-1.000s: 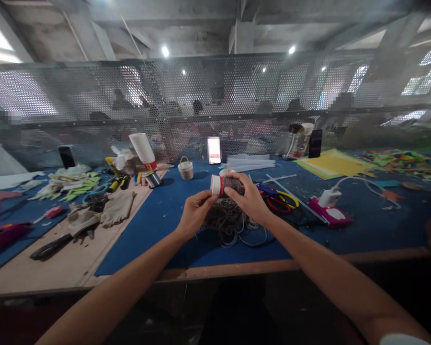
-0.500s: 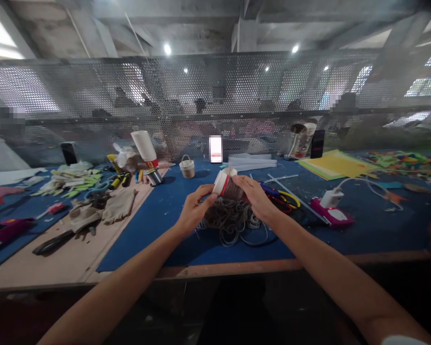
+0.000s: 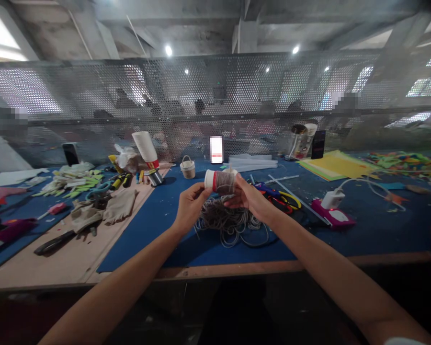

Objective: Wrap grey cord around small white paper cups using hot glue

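Observation:
Between my hands, above the table, a paper cup [image 3: 222, 182] lies on its side in the air, wrapped with grey-brown cord around its middle. White shows at its left end, next to a red band. My left hand [image 3: 193, 203] grips the left end between thumb and fingers. Around the right end my right hand [image 3: 249, 195] is closed, its fingers partly under the cup. Below the cup a loose tangle of grey cord [image 3: 230, 223] rests on the blue table mat. A small cord-wrapped cup with a handle [image 3: 187, 167] stands farther back.
A stack of paper cups [image 3: 144, 147] leans at back left. Gloves [image 3: 120, 207] and a black-handled tool [image 3: 55, 243] lie left. Scissors [image 3: 289, 200], a magenta power strip [image 3: 334, 214] with a charger, and yellow sheets [image 3: 337, 165] are right. A phone [image 3: 216, 149] stands before the perforated metal screen.
The wrapped cup has turned from a tilt to nearly level and shifted slightly left. My right hand's fingers have moved lower, under the cup. My left hand stays on the white end.

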`<state>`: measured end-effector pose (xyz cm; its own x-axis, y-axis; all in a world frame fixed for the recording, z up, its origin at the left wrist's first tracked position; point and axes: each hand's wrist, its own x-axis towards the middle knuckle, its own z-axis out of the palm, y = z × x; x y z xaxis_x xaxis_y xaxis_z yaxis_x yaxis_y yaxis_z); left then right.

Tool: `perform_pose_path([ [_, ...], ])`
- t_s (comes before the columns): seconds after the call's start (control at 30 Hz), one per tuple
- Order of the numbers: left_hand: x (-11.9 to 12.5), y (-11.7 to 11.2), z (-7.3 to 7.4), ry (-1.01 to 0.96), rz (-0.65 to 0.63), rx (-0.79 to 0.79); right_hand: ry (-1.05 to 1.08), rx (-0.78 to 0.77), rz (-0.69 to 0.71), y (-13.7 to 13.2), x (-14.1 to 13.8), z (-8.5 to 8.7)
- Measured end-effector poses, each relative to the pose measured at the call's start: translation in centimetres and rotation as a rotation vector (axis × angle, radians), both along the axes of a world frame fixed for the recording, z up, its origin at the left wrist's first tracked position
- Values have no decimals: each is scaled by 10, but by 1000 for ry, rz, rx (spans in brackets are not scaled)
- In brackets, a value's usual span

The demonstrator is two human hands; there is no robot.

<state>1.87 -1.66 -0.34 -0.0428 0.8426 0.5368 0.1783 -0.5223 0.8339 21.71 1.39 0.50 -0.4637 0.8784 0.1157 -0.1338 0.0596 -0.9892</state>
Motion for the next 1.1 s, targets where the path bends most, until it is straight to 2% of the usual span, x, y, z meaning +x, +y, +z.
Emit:
perform_pose_path([
  [0.13, -1, 3, -1, -126, -9, -68, -215, 123, -92, -1, -2, -2],
  [0.27, -2, 5, -5, -182, 3, -93, -393, 229, -107, 1, 0, -7],
  [0.47, -4, 10, -9, -235, 6, -97, -486, 560, -161, -7, -2, -8],
  [0.57, -5, 11, -9, -263, 11, -108, -590, 726, -273, -12, -4, -9],
  [0.67, -4, 10, -8, -245, 7, -119, -569, 780, -468, -9, -2, -12],
  [0.73, -1, 7, -6, -221, -8, -123, -514, 803, -527, -4, 0, -14],
  [0.93, 6, 2, -2, -201, -54, -138, -442, 916, -560, 0, 2, -11],
  [1.1, 0, 9, -9, -264, -61, -160, -480, 942, -513, -7, 0, -9],
])
